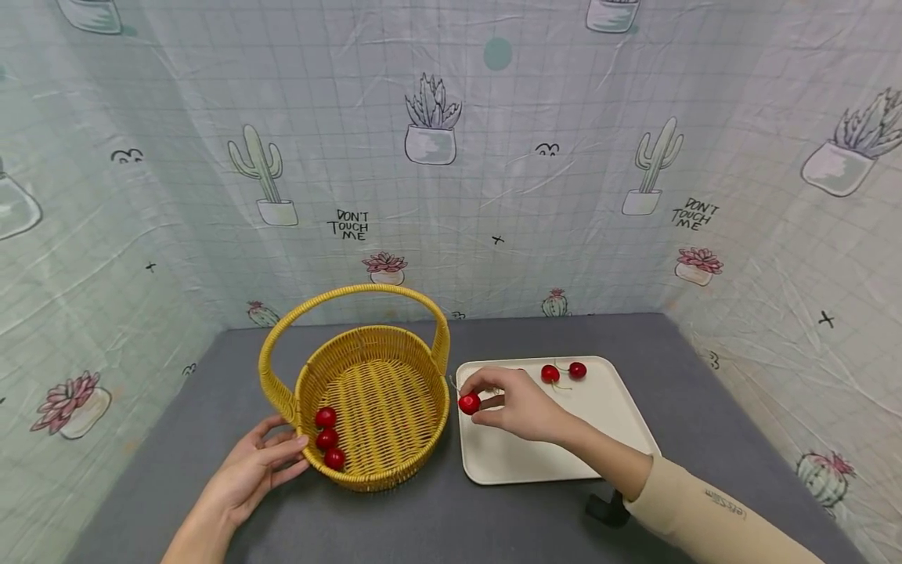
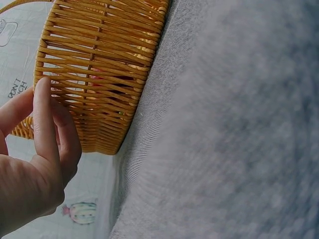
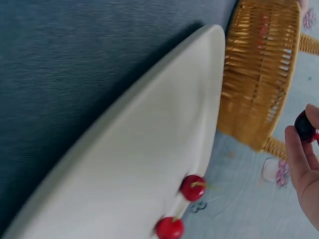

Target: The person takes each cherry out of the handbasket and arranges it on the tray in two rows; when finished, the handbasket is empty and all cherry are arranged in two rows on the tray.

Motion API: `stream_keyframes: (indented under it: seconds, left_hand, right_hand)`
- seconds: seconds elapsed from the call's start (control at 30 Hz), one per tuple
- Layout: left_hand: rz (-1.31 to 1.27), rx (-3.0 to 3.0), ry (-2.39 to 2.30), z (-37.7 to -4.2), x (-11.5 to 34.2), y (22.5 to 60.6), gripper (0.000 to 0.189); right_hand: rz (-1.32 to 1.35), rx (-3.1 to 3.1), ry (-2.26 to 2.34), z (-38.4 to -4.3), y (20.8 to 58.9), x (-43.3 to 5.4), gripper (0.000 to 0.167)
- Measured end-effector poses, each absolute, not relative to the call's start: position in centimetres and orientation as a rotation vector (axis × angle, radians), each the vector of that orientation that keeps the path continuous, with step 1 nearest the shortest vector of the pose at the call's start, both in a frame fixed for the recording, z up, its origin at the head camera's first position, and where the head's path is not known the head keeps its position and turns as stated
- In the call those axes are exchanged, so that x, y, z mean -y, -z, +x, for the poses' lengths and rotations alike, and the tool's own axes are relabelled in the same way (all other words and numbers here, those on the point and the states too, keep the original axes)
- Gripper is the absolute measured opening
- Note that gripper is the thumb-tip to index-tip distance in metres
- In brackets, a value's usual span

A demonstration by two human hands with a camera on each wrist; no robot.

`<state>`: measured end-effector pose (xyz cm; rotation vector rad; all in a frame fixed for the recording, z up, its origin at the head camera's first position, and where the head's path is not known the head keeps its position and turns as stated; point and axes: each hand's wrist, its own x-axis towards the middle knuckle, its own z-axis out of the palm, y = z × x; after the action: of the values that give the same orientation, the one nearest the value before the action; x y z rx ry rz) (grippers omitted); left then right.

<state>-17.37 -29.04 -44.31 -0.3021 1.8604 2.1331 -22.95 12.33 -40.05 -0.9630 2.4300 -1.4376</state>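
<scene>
Cherry [image 1: 469, 403]: round, smooth and glossy, bright red in the head view, nearly black on the side turned to the right wrist camera, with a thin stem reaching toward 11 o'clock. Pinched between thumb and fingers of the right hand [image 1: 517, 403], bent and parted only by the fruit. Held in the air, apart from the white tray [image 1: 543, 458], over its 9 o'clock edge. Near that tray's 12 o'clock, one red cherry [image 1: 550, 374] and just beside it, toward 1 o'clock, another cherry [image 1: 578, 370], both stemmed.

Beyond the tray's 9 o'clock side, a round yellow woven basket [image 1: 387, 415], with an arched handle [image 1: 377, 288] rooted at 9 and 2 o'clock. Inside, toward 8 and 9 o'clock, a row of three red cherries [image 1: 326, 439]. At 8 o'clock outside, left hand [image 1: 257, 470], thumb and fingers nearly together, holding the rim.

Underneath everything, a plain dark grey table [image 1: 486, 517]. Behind and on both flanks, creased pale cloth [image 1: 493, 188], gridded, printed with potted cacti and succulents, lettered "DON'T TOUCH ME" at the basket's 12 o'clock and the tray's 1 o'clock.
</scene>
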Motion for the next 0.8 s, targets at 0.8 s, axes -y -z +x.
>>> stream_keyframes:
  seconds: [0.8]
  left_hand:
    - [-0.283, -1.866, -2.149, -17.3, 29.0, 44.5, 0.075]
  right_hand:
    - [-0.880, -2.547, 1.245, -23.4, 44.7, -15.8, 0.028]
